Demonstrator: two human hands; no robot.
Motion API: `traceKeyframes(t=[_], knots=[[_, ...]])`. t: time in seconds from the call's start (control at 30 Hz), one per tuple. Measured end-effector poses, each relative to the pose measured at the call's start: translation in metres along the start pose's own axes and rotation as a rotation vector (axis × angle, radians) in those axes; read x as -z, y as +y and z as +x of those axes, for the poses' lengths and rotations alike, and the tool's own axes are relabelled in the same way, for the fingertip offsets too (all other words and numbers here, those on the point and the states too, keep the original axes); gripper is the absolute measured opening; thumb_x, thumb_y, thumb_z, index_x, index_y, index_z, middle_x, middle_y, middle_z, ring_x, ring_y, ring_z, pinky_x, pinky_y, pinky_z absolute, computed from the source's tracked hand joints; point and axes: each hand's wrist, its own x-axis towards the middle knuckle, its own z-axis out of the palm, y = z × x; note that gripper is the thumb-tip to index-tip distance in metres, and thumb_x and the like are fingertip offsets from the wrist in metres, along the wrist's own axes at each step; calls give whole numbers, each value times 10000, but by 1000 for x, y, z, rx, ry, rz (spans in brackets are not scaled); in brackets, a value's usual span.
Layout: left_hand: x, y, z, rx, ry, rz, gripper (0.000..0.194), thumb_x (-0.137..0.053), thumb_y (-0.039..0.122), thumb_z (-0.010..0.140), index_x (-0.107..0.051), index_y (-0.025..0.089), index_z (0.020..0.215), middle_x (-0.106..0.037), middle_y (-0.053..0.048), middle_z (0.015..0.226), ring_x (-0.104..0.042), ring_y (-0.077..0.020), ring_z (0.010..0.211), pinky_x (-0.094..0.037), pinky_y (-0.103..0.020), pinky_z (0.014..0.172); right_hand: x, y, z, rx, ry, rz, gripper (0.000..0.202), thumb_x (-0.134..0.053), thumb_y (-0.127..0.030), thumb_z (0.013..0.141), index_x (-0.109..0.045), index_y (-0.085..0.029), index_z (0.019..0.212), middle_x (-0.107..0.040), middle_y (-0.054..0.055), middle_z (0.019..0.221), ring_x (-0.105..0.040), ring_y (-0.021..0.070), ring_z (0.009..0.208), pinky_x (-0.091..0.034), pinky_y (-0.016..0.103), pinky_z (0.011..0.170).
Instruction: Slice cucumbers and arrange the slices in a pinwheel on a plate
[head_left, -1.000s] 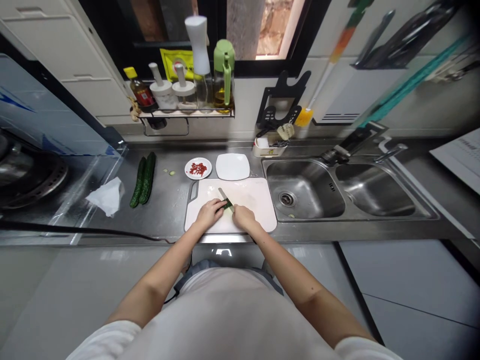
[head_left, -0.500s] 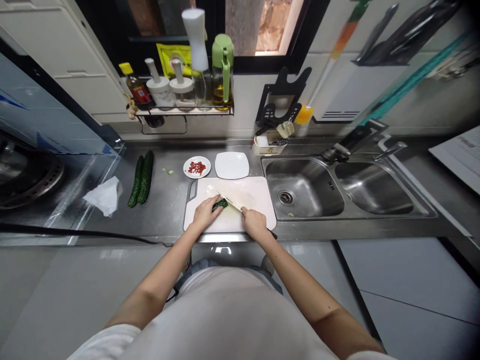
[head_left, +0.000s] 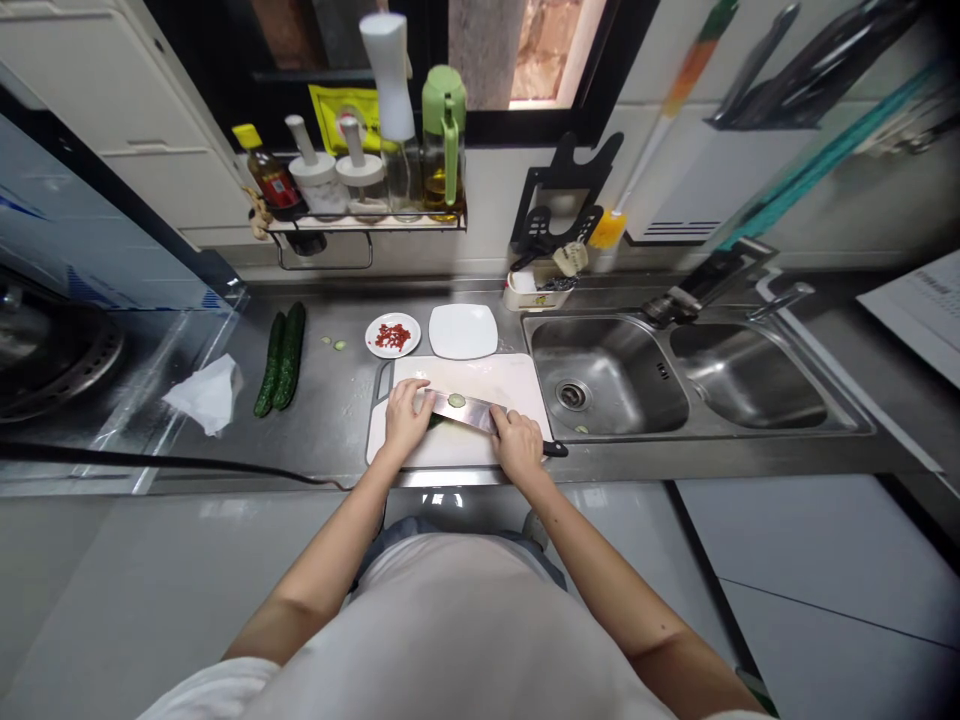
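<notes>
A pale cutting board point(head_left: 517, 375) lies at the counter's front edge. Above it my right hand point(head_left: 517, 442) is closed round a kitchen knife point(head_left: 480, 414), whose broad blade lies flat and points left. A cucumber slice point(head_left: 457, 400) rests on the blade's face. My left hand point(head_left: 407, 420) is at the blade's left end, fingers apart, thumb by the metal. A dark green cucumber piece point(head_left: 435, 421) shows partly beneath the blade, the rest hidden. Behind the board are a small plate of chopped red pieces point(head_left: 392, 336) and a white square plate point(head_left: 463, 331).
Two whole cucumbers point(head_left: 280, 360) and a white cloth point(head_left: 208, 392) lie to the left. A double sink point(head_left: 611, 370) is at the right. A rack point(head_left: 367, 226) with bottles and jars hangs at the back wall. A black cable point(head_left: 187, 467) crosses the left front.
The knife has tilted from edge-down to flat, and a slice now shows on its blade. My left hand has moved off the cucumber piece, slightly up, and its fingers have spread.
</notes>
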Motion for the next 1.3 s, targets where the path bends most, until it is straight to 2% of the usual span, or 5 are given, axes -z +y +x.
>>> traceKeyframes(t=[0.27, 0.4, 0.63, 0.87, 1.3], knots=[[2, 23, 13, -28, -351, 126, 343, -586, 500, 853, -677, 293, 1111, -618, -52, 1232, -516, -264, 1194, -201, -555, 1133, 0, 3, -2, 78, 83, -25, 457, -522, -248, 908, -510, -216, 1363, -611, 104, 978, -504, 225, 907, -276, 328, 777], [0, 26, 18, -21, -412, 75, 244, -591, 442, 858, -704, 283, 1004, -659, -27, 1163, -555, -239, 1143, -259, -518, 1112, 0, 5, -4, 82, 71, -22, 452, -504, -239, 911, -511, -211, 1362, -611, 110, 979, -499, 229, 905, -276, 328, 779], [-17, 6, 27, 197, -186, -37, 177, -596, 357, 833, -696, 213, 859, -706, -41, 959, -625, -183, 866, -474, -307, 838, -1, 14, -4, 26, -59, 0, 472, -528, -260, 902, -493, -221, 1372, -619, 115, 1060, -514, 238, 994, -296, 322, 840], [-19, -37, 40, 571, -122, 50, 183, -612, 369, 803, -681, 250, 923, -714, -1, 868, -635, -171, 807, -441, -269, 710, -6, 32, -3, -67, -69, 18, 449, -559, -275, 896, -519, -225, 1340, -635, 97, 1086, -551, 219, 1009, -320, 305, 858], [-23, -62, 84, 559, -75, 314, 255, -505, 236, 856, -658, 276, 1057, -709, -86, 1025, -636, -263, 964, -436, -346, 784, -9, 34, 2, -120, -81, 59, 416, -592, -280, 882, -564, -244, 1295, -659, 72, 1054, -586, 206, 999, -352, 290, 835]])
